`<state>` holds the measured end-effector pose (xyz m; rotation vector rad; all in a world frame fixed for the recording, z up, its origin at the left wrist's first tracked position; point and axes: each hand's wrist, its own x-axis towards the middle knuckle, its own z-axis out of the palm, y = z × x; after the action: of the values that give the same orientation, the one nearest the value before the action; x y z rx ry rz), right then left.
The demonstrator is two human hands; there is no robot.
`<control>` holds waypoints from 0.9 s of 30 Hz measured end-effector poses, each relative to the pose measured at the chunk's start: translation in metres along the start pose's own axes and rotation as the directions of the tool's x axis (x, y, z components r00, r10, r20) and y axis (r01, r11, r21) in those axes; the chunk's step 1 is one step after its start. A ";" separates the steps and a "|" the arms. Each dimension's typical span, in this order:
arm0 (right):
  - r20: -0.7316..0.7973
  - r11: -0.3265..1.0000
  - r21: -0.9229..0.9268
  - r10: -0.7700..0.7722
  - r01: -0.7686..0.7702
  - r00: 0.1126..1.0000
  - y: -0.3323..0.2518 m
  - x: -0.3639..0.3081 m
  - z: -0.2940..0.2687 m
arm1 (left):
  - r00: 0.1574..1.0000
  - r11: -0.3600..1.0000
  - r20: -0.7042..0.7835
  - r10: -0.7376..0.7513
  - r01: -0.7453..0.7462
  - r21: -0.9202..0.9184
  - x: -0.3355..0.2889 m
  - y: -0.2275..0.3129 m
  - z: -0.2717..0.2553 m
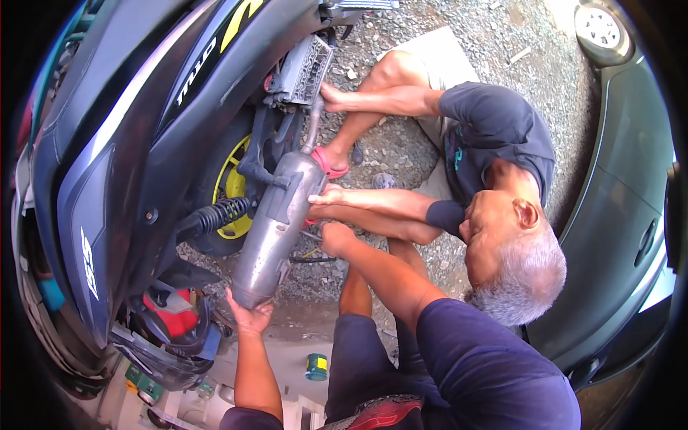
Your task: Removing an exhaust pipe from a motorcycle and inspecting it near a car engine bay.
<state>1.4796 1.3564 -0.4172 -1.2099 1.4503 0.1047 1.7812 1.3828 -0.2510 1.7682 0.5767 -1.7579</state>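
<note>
Head view, left hand (249,315) fingers cupping grey exhaust muffler (276,229) tail, long axis steeply tilted, right hand (335,239) fingers hidden.

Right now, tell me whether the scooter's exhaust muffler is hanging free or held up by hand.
Held up. The left hand cups the lower end of the grey muffler, and a co-worker's hand rests on its side.

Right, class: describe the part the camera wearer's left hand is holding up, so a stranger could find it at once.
Start at the dark scooter and its yellow rear wheel. Just right of that wheel hangs a long, dull grey exhaust muffler, its lower end cupped by the left hand. Unlike the glossy dark panels and black coil spring beside it, it is bare, scuffed metal.
</note>
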 end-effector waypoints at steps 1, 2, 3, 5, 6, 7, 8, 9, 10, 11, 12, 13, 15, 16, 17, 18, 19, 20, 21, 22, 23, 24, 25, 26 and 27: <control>0.004 1.000 0.005 -0.004 0.004 1.000 -0.004 -0.001 -0.001 | 1.000 1.000 0.009 0.004 -0.004 -0.021 -0.002 0.002 -0.003; 0.068 0.999 0.030 -0.024 0.022 0.997 -0.009 -0.001 -0.002 | 1.000 0.999 0.017 0.008 -0.007 -0.042 -0.004 0.003 -0.006; 0.132 0.998 0.056 -0.046 0.039 0.990 -0.014 -0.001 -0.003 | 1.000 0.999 0.009 0.012 -0.012 -0.042 -0.005 0.005 -0.010; 0.224 1.000 0.014 -0.025 0.023 0.974 -0.012 0.007 -0.008 | 1.000 0.999 0.026 -0.003 0.004 -0.042 0.001 0.002 -0.007; 0.316 0.999 -0.027 -0.007 0.017 0.949 -0.010 0.010 -0.010 | 1.000 0.999 0.028 -0.008 0.010 -0.041 0.004 0.000 -0.006; 0.322 0.999 -0.024 -0.012 0.020 0.947 -0.012 0.010 -0.010 | 0.999 0.999 0.035 -0.010 0.011 -0.046 0.003 0.001 -0.007; 0.299 1.000 -0.023 -0.006 0.013 0.954 -0.014 0.010 -0.009 | 0.999 0.999 0.041 -0.011 0.013 -0.052 0.002 0.002 -0.008; 0.276 1.000 -0.021 0.000 0.006 0.961 -0.016 0.009 -0.008 | 0.999 0.999 0.032 -0.007 0.009 -0.053 0.002 0.003 -0.010; 0.286 1.000 -0.017 -0.007 0.012 0.958 -0.017 0.008 -0.007 | 0.999 0.999 0.037 0.001 0.000 -0.046 0.000 0.003 -0.010; 0.256 1.000 0.019 0.001 -0.006 0.967 -0.018 0.006 -0.006 | 0.999 0.999 0.040 0.011 -0.009 -0.038 -0.002 0.004 -0.010; 0.228 0.998 0.056 0.010 -0.023 0.974 -0.021 0.004 -0.003 | 1.000 0.999 0.026 0.017 -0.016 -0.041 -0.005 0.004 -0.011; 0.227 0.998 0.053 0.011 -0.023 0.974 -0.017 0.004 0.001 | 0.999 0.999 -0.016 0.036 -0.036 -0.031 -0.004 0.001 -0.005; 0.077 0.990 0.140 0.018 -0.029 0.997 -0.012 0.003 0.009 | 0.997 0.998 -0.058 0.055 -0.057 -0.024 -0.004 0.000 0.000; 0.075 0.990 0.140 0.024 -0.034 0.997 -0.007 0.005 0.011 | 0.997 0.998 -0.058 0.044 -0.045 -0.032 -0.001 0.000 0.002; 0.087 0.990 0.134 0.024 -0.035 0.996 -0.001 0.008 0.013 | 0.998 0.999 -0.056 0.031 -0.033 -0.040 0.002 -0.002 0.004; 0.097 0.991 0.127 0.026 -0.038 0.995 0.005 0.010 0.014 | 0.998 0.999 -0.050 0.024 -0.026 -0.038 0.005 -0.003 0.007; 0.103 0.991 0.132 0.020 -0.034 0.994 -0.001 0.011 0.013 | 0.999 0.999 -0.044 0.022 -0.024 -0.042 0.002 -0.002 0.004; 0.191 0.994 0.101 0.019 -0.039 0.981 -0.005 0.012 0.010 | 0.999 0.999 -0.036 0.018 -0.020 -0.046 0.000 -0.001 0.002; 0.275 0.997 0.069 0.021 -0.042 0.961 -0.009 0.012 0.007 | 0.999 0.999 -0.039 0.019 -0.021 -0.046 0.000 0.000 0.000; 0.276 0.997 0.071 0.022 -0.043 0.961 -0.011 0.011 0.005 | 0.999 0.999 -0.041 0.022 -0.023 -0.042 0.000 0.000 0.000; 0.260 0.996 0.054 0.056 -0.073 0.964 -0.012 0.009 0.003 | 0.999 0.999 -0.041 0.023 -0.024 -0.038 0.000 0.000 0.001; 0.244 0.994 0.038 0.091 -0.103 0.965 -0.013 0.007 0.001 | 0.999 0.999 -0.040 0.021 -0.022 -0.036 0.000 -0.001 0.001; 0.248 0.994 0.042 0.086 -0.099 0.965 -0.018 0.004 -0.001 | 0.998 0.999 -0.053 0.034 -0.035 -0.027 -0.002 0.000 0.000; 0.208 0.994 0.063 0.077 -0.092 0.975 -0.023 0.000 -0.003 | 0.997 0.999 -0.066 0.048 -0.049 -0.017 -0.005 0.002 -0.002; 0.168 0.993 0.084 0.068 -0.083 0.984 -0.029 -0.002 -0.004 | 0.996 0.998 -0.075 0.054 -0.056 -0.016 -0.009 0.004 -0.005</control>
<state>1.4961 1.3420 -0.3982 -1.0480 1.3421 0.1846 1.7870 1.3842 -0.2421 1.8258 0.5675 -1.6505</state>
